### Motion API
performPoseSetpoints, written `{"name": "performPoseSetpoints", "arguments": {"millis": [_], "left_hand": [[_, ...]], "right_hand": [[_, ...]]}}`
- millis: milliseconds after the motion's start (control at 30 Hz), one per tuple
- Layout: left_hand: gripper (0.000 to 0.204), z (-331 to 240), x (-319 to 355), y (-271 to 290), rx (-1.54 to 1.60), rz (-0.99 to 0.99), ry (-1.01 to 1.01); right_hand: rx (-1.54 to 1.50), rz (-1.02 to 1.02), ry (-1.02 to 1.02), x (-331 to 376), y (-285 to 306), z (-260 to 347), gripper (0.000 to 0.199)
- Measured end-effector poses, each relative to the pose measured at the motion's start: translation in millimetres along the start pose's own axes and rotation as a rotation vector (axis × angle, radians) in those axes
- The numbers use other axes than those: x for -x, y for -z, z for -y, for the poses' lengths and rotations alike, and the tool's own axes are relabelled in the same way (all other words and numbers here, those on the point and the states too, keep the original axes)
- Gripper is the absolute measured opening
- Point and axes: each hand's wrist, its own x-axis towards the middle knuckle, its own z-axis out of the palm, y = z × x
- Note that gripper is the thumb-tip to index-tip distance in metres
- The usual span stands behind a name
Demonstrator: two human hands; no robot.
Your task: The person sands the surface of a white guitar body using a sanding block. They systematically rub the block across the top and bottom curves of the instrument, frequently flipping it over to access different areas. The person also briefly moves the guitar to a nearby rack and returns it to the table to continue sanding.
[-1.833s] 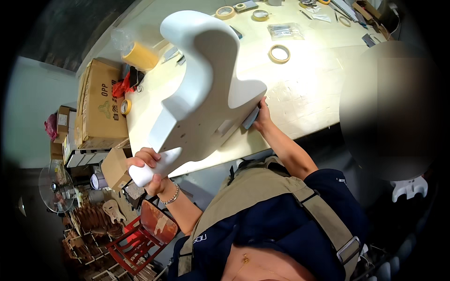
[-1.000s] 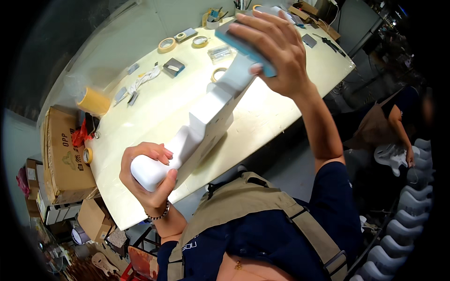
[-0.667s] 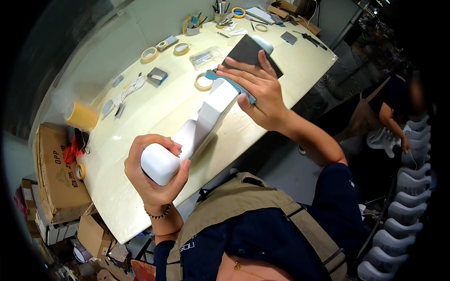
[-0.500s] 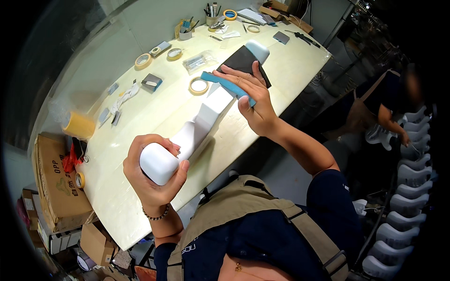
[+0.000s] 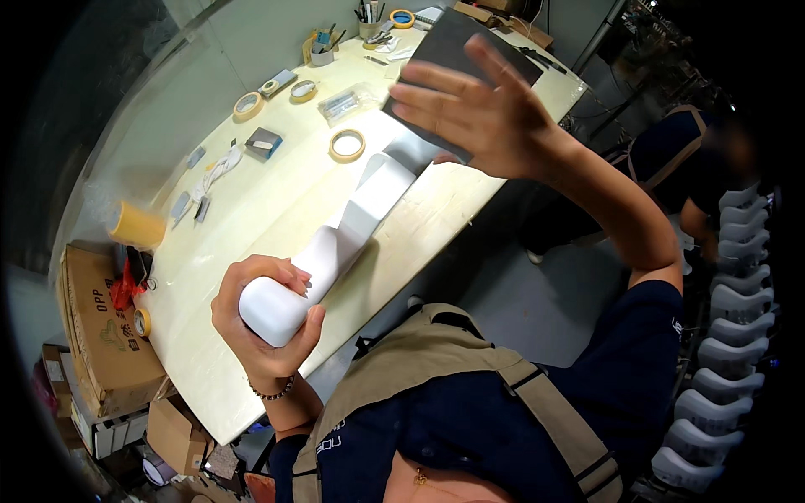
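Note:
My left hand (image 5: 267,310) is closed around the rounded near end of a long, smooth white moulded piece (image 5: 381,194), which slants away over the table. Its far end is partly hidden by a dark grey sanding sheet (image 5: 457,50). My right hand (image 5: 495,117) is at this sheet, fingers stretched and spread over its dark face, with the thumb tip showing at the lower edge. The sheet is tilted up, and the blue backing is out of sight. A masking tape roll (image 5: 347,146) lies just left of the white piece.
On the cream table (image 5: 243,360) are more tape rolls (image 5: 248,106), a grey-and-blue sanding block (image 5: 264,142), a clear packet (image 5: 344,102) and pen cups (image 5: 322,55). A cardboard box (image 5: 109,327) stands at left. At right, a co-worker (image 5: 671,151) is beside a row of white pieces (image 5: 713,369).
My right hand has moved up and right with the sheet, which now shows more of its dark face. My left hand and the white piece have shifted slightly left and down.

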Motion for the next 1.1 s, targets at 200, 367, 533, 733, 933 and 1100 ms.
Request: {"name": "performPoseSetpoints", "arguments": {"millis": [200,367,533,733,933,1100], "left_hand": [[0.036,8,10,29,0.017,0.002,-0.037],[0.041,25,33,70,0.058,-0.077,-0.120],[0.042,39,69,118,0.204,-0.090,-0.131],[0.042,34,96,124,0.251,-0.144,-0.138],[0.042,27,79,113,0.180,-0.123,-0.115],[0.043,14,50,85,0.075,-0.138,-0.068]], "right_hand": [[-0.217,-0.019,-0.313,-2,0,-40,0.037],[-1.587,-0.379,-0.567,-51,-20,58,0.053],[-1.867,-0.630,-0.855,-69,-72,176,0.070],[-1.863,-0.051,-0.876,24,-197,246,0.059],[-1.912,-0.095,-1.095,27,-192,267,0.066],[-2.343,-0.717,-1.240,-59,-87,191,0.065]]}}
